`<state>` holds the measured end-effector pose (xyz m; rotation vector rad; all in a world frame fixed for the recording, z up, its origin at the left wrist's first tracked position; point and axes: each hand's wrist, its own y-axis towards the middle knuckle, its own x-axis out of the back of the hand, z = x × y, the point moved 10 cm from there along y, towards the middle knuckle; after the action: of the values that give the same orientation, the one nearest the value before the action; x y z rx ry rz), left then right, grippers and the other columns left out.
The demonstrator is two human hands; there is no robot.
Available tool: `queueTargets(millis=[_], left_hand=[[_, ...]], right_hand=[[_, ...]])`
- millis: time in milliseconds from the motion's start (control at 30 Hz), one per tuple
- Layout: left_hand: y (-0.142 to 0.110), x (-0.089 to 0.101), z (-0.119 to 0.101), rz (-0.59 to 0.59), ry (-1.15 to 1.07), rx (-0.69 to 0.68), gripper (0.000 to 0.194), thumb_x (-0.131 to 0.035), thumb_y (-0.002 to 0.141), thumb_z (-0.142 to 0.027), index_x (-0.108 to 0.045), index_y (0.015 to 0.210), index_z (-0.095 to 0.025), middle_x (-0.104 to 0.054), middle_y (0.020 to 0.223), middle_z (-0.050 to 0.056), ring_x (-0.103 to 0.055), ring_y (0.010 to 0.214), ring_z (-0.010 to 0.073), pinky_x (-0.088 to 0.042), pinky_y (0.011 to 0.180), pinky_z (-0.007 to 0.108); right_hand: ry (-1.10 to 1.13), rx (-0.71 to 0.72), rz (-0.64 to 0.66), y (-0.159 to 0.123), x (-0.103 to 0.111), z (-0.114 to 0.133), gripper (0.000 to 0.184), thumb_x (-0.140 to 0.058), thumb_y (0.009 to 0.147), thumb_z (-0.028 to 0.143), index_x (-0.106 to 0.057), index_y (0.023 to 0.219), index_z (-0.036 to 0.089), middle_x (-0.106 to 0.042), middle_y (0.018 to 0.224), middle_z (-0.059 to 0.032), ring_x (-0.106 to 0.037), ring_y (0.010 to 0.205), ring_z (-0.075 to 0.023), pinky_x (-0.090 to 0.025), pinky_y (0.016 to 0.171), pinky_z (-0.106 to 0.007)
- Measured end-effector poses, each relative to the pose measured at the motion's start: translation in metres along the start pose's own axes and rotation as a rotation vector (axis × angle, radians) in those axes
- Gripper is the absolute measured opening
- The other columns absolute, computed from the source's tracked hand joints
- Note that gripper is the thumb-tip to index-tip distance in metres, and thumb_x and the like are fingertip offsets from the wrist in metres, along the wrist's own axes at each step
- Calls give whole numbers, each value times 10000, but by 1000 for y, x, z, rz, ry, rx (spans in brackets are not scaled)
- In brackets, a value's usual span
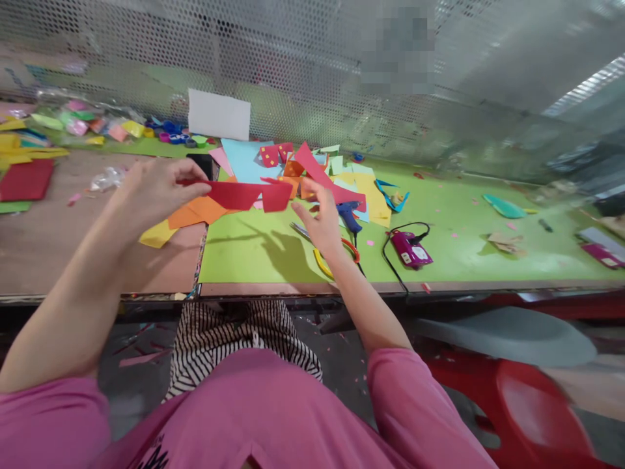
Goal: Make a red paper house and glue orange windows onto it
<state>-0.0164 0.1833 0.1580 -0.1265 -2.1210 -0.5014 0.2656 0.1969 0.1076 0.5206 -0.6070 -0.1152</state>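
My left hand (pixel 161 185) pinches the left end of a notched red paper strip (pixel 237 197) between thumb and fingers. The strip is held up above the table, with a cut-out near its right part. Close to the strip's right end is my right hand (pixel 319 218), its thumb and fingers curved and apart, with no grip on the strip visible. Beneath my right hand lie scissors (pixel 322 264) with yellow and orange handles, partly covered by the wrist. A blue glue gun (pixel 349 215) rests just right of that hand.
Behind the strip are red paper (pixel 325 176), light blue paper (pixel 244 163) and orange paper (pixel 195 212). A purple power socket (pixel 411 249) with a black cable sits to the right. A white card (pixel 219 115) leans on the mesh panel (pixel 293 78). A red stool (pixel 532 410) stands lower right.
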Motion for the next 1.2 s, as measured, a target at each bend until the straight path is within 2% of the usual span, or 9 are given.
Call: queueTargets(millis=[33,100,200,300,400,567,767,1000,1200], left_hand=[[-7,6,-6,-60,166,75,268,-542,964,-453,-702,1015,-244,-755,925,27,-588,852,214,-424,770,364],[-22,0,-43,-123,434,-1,310,-439,1012,-353,-716,1003,-216,-724,929,115,-601,945,301,-443,843,471],[-48,-41,-88,-134,494,-177,356,-390,988,-166,-726,898,-243,-683,798,129,-614,893,329,-488,805,508],[-75,-85,-107,-110,440,-330,374,-416,953,-78,-728,921,-281,-702,779,108,-629,804,305,-526,726,477],[-95,-110,-106,-65,383,-409,317,-465,954,-85,-730,1011,-248,-739,807,115,-656,808,307,-549,715,465],[-110,-113,-91,-47,213,-457,264,-506,990,-131,-706,1162,-132,-792,993,157,-721,962,292,-563,816,436],[-113,-132,-79,96,118,-504,321,-484,1009,-137,-697,1247,-174,-750,1293,123,-709,1176,277,-549,1009,465],[-113,-141,-73,150,106,-460,304,-518,995,-151,-707,1233,-166,-705,1350,163,-666,1242,326,-572,997,494],[-107,-135,-66,124,80,-399,328,-555,950,-121,-660,1260,-148,-703,1333,172,-640,1266,359,-563,999,534]], right_hand=[[-113,97,-27,1,0,15,421,-618,971,415,-599,1358,251,-621,1327,-133,-574,1185,-287,-489,1003,-477],[-287,275,2,-7,-13,45,440,-579,1007,381,-557,1429,258,-589,1388,-142,-510,1305,-325,-420,1106,-540],[-371,446,255,-40,-55,68,346,-567,1025,328,-624,1357,250,-648,1296,-122,-566,1216,-302,-461,1050,-506],[-378,474,411,-80,-79,65,295,-561,1027,265,-670,1297,214,-701,1213,-125,-604,1118,-273,-482,978,-451],[-375,424,427,-106,-76,50,244,-547,1038,251,-704,1214,187,-751,1119,-119,-623,1036,-259,-476,911,-419],[-324,422,464,-124,-60,36,231,-513,1044,181,-705,1173,191,-784,1142,-91,-663,1031,-238,-482,905,-396],[-257,348,547,-129,-53,28,275,-457,1078,229,-726,1132,241,-772,1214,-73,-690,1065,-212,-512,944,-399],[-280,305,510,-125,-50,23,295,-474,1081,376,-732,1087,232,-748,1069,-73,-634,983,-223,-489,911,-395],[-163,171,441,-117,-48,18,206,-553,1054,340,-681,977,198,-703,964,-68,-615,906,-214,-481,836,-379]])
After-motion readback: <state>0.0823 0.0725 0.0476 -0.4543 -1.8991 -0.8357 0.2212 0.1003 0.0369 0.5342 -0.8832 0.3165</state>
